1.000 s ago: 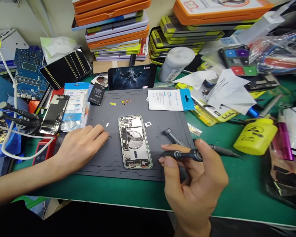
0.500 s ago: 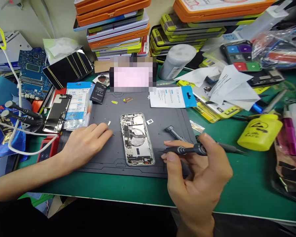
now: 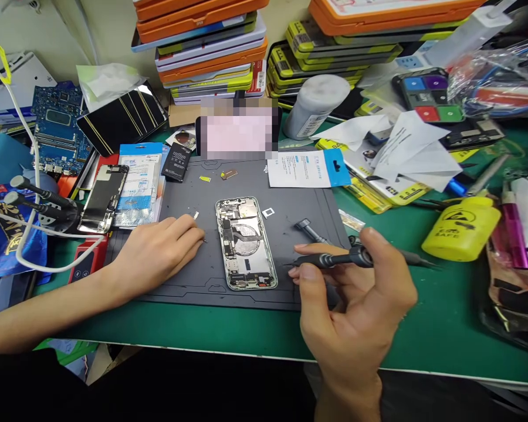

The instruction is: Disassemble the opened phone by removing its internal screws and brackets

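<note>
An opened phone [image 3: 246, 246] lies face up on the dark grey mat [image 3: 193, 281], its circuit board and round coil exposed. My left hand [image 3: 167, 249] rests on the mat to its left, fingers curled together. Something tiny shows at those fingertips, too small to name. Just right of the phone, my right hand [image 3: 356, 305] grips a dark screwdriver [image 3: 334, 259] between thumb and fingers, its thin tip pointing left. Beyond the knuckles a dark pointed tool end [image 3: 418, 259] sticks out; whether it is held I cannot tell. Another dark-handled tool [image 3: 310, 230] lies behind that hand.
A battery [image 3: 176, 162], a removed phone screen [image 3: 104, 198] and a small white frame [image 3: 268, 213] lie around the mat. At the right stands a yellow bottle [image 3: 462, 228]. Stacked cases [image 3: 211, 53] line the back. A white cable [image 3: 61, 268] loops at the left.
The view has shifted slightly, so the bench appears a little higher. Both hands keep nearly the same pose, and the phone stays in place on the mat.
</note>
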{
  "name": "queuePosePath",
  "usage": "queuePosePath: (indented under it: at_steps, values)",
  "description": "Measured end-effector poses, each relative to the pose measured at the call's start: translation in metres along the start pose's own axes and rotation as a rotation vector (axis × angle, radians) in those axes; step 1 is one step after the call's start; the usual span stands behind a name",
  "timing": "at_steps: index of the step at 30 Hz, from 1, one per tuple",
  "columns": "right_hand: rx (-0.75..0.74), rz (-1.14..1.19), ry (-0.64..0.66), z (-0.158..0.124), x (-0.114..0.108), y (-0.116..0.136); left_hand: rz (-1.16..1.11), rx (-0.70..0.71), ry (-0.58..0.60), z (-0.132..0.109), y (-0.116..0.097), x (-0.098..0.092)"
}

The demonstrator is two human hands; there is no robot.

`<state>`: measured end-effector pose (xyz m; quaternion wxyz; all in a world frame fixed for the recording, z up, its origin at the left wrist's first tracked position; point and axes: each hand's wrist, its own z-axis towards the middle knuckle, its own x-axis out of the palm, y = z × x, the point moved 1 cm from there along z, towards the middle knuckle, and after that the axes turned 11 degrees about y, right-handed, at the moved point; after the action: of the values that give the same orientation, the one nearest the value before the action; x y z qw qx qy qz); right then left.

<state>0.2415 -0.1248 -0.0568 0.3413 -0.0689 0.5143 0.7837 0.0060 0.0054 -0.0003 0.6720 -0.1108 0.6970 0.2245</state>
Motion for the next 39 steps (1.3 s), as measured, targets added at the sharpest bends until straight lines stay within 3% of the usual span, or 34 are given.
queuePosePath:
  at_steps: [13, 20, 26, 31, 39]
  values:
    - [-0.002, -0.001, -0.009, 0.001, -0.001, 0.001, -0.069, 0.001, 0.025, -0.001, -0.004, -0.007]
    - [-0.023, -0.005, 0.003, 0.003, -0.002, 0.000, -0.324, -0.072, 0.121, 0.001, -0.006, -0.014]
    - [-0.046, 0.019, 0.027, 0.001, -0.003, -0.002, -0.645, -0.080, 0.146, 0.002, -0.029, -0.012]
    - [-0.011, 0.049, 0.049, -0.002, -0.005, 0.000, -0.569, -0.072, 0.049, 0.004, -0.044, 0.000]
    - [0.002, 0.042, 0.050, -0.002, -0.004, -0.001, -0.394, 0.017, -0.049, 0.004, -0.046, 0.004]
